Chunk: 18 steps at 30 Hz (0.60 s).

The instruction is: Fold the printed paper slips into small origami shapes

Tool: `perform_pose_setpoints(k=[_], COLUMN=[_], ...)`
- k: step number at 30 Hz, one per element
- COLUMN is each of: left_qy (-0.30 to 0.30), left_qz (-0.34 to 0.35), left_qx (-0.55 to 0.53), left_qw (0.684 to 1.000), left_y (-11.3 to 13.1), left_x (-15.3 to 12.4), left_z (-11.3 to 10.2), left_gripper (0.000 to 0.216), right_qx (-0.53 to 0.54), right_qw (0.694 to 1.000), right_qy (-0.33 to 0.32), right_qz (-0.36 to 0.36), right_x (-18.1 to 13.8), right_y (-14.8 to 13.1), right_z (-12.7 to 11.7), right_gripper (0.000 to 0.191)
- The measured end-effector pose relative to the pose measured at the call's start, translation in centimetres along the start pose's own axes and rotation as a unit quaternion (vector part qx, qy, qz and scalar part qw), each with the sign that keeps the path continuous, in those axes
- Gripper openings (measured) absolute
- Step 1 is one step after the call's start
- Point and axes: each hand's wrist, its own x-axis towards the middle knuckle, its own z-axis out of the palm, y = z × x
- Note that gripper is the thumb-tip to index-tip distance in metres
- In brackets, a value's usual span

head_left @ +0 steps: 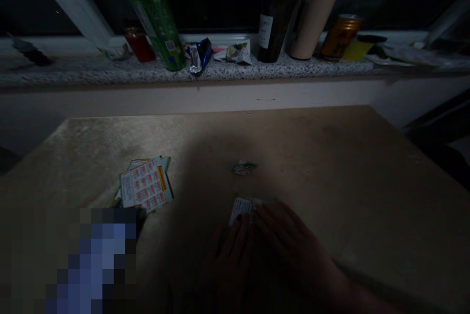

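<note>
The scene is dim. My left hand [233, 248] and my right hand [290, 240] lie together on a brown table [330, 157], both pressing on a small printed paper [242, 205] whose far edge shows past the fingertips. Fingers of both hands look flat on the paper. A small folded paper piece [245, 167] lies a little beyond them. A stack of printed flyers [147, 187] rests on the table to the left of my hands.
A speckled window ledge [91, 72] behind the table holds a green bottle [159, 25], a red jar [139, 45], a dark bottle [271, 25], a cardboard tube [317, 11], a gold can [340, 37] and wrappers [200, 55]. A blurred patch covers the lower left.
</note>
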Motion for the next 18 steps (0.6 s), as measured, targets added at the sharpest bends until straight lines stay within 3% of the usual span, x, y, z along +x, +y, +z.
perform_pose_setpoints(k=[9, 18], left_qy=[0.009, 0.014], left_qz=[0.009, -0.006], left_qx=[0.014, -0.02], left_qw=[1.0, 1.0], left_y=[-0.1, -0.1], left_x=[0.1, -0.5], left_z=[0.3, 1.2], left_gripper=[0.072, 0.077], right_qx=[0.067, 0.067], right_qw=[0.993, 0.993], right_qy=[-0.088, -0.085], right_qz=[0.029, 0.036], right_x=[-1.3, -0.9], right_y=[-0.4, -0.5], right_z=[-0.2, -0.5], right_gripper=[0.063, 0.061])
